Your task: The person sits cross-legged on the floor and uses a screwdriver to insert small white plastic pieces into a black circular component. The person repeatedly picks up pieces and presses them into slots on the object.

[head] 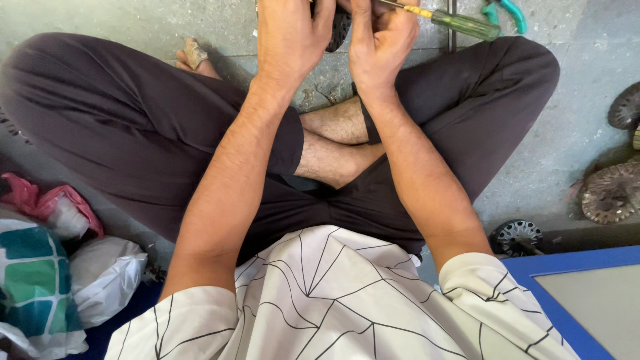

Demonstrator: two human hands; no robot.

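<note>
I sit cross-legged on a concrete floor in dark trousers. My left hand point(288, 37) and my right hand point(381, 40) are raised together at the top edge, both curled around a small dark round part point(340, 30) that is mostly hidden between them. A screwdriver with a clear green and yellow handle point(460, 23) lies on the floor just right of my right hand, its shaft reaching toward my fingers. Whether my right hand grips the shaft cannot be told.
Green-handled pliers point(507, 12) lie at the top right. Round dark metal discs point(610, 193), point(627, 107) and a small wheel-like part point(517, 237) sit on the right floor. A blue-framed panel point(567, 293) is at bottom right. Plastic bags and cloth point(100, 273) pile at left.
</note>
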